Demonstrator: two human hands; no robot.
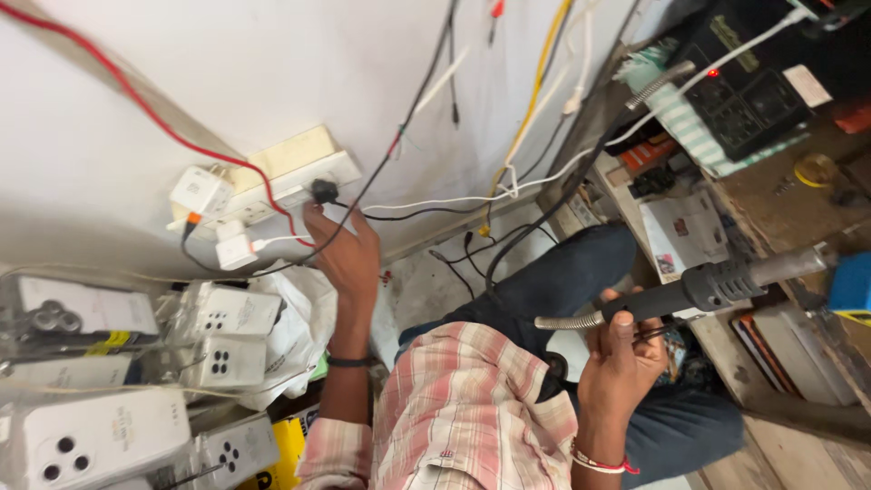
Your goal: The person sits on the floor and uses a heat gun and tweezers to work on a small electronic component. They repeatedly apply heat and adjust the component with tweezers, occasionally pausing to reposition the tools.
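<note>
My left hand (343, 254) reaches up to a cream switchboard (292, 163) on the white wall, and its fingertips pinch a black plug (324, 191) seated in the board. A black cable runs from the plug up the wall. My right hand (626, 354) grips the black handle of a hot-air gun (717, 286), which lies level over my lap. Its metal nozzle (791, 265) points right toward the bench, and a coiled spring sleeve leaves its rear end. I sit in a plaid shirt and blue jeans.
Two white chargers (201, 191) are plugged into the board's left side, and a red wire crosses it. Stacked clear phone-case packs (91, 436) fill the lower left. A black unit with a red light (753, 91) stands on the cluttered wooden bench (771, 209) at right. Cables hang down the wall.
</note>
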